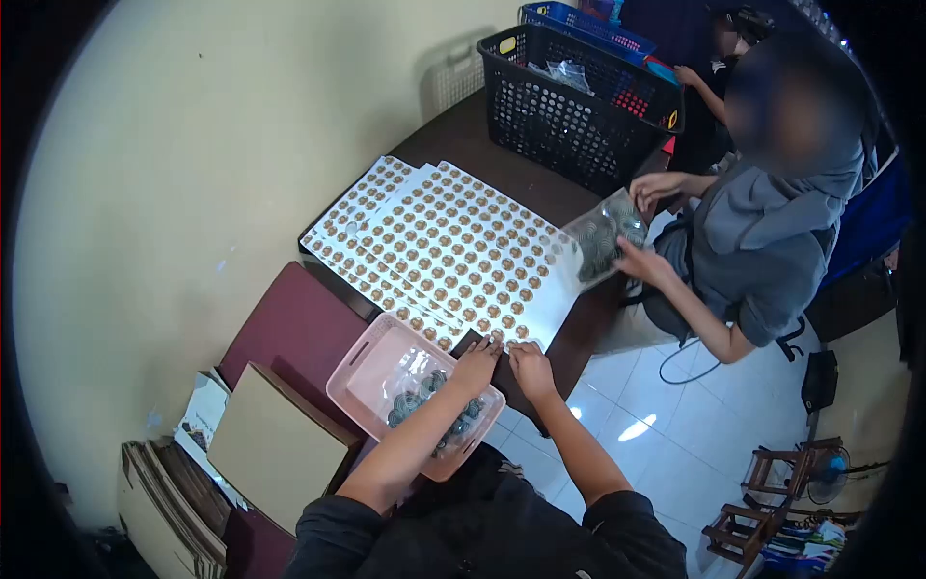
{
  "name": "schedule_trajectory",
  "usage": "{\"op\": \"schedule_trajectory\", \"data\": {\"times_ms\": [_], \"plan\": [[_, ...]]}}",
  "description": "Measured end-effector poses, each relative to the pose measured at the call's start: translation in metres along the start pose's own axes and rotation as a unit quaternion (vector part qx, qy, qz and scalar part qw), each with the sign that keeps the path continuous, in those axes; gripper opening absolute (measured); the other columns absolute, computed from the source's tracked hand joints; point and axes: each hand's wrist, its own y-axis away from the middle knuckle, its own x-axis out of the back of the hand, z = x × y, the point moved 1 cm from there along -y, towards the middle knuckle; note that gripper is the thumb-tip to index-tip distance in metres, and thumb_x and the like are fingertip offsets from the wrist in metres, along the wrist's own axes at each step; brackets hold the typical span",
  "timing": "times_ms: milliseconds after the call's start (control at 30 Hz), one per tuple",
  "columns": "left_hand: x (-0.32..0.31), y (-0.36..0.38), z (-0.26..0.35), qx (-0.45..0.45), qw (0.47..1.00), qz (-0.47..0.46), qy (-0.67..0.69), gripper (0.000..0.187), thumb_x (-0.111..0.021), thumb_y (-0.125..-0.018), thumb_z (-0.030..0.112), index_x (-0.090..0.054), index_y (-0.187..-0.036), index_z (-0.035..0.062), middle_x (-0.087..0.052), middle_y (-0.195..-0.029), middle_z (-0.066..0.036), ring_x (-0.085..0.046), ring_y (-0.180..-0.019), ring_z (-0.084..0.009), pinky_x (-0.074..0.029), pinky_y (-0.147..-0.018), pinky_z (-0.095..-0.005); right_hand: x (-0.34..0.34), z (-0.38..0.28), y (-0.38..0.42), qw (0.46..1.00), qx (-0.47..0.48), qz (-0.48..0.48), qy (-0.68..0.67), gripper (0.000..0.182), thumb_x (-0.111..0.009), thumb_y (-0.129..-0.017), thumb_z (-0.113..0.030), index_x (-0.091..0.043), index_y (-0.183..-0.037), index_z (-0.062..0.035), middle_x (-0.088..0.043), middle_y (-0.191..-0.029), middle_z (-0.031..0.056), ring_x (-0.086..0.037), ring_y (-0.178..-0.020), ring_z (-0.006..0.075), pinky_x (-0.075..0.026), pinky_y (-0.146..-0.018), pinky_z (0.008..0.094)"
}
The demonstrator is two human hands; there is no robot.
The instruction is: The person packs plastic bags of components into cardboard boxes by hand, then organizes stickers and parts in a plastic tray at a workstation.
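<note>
Two hands (476,365) (529,364) on sticker sheets (453,251); one pink basket (359,373).

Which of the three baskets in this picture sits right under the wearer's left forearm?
The pink basket, holding small bagged items near the left hand. The black basket and blue basket stand at the table's far end.
</note>
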Motion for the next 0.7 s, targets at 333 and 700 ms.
{"op": "schedule_trajectory", "data": {"times_ms": [333,700], "plan": [[0.004,-0.006,0.001,0.01,0.999,0.049,0.007,0.05,-0.049,-0.074,0.003,-0.046,-0.124,0.0007,-0.044,-0.132,-0.013,-0.04,-0.123,-0.0287,-0.029,-0.104,-0.0443,0.009,-0.002,-0.006,0.933,-0.201,0.169,-0.247,0.009,-0.063,-0.07,-0.003,-0.062,-0.077,0.002,-0.062,-0.08,0.0123,-0.062,-0.074,0.0236,-0.05,-0.068,0.0333],[0.051,0.04,0.006,0.141,0.685,0.268,0.663,0.023,-0.056,-0.085,0.014,-0.061,-0.099,-0.004,-0.065,-0.085,-0.006,-0.058,-0.077,-0.0102,-0.045,-0.072,-0.024,0.044,-0.091,-0.004,0.942,-0.079,0.125,-0.3,0.012,-0.061,-0.079,-0.005,-0.062,-0.089,0.0007,-0.059,-0.093,0.0116,-0.06,-0.085,0.0194,-0.048,-0.076,0.028]]}}
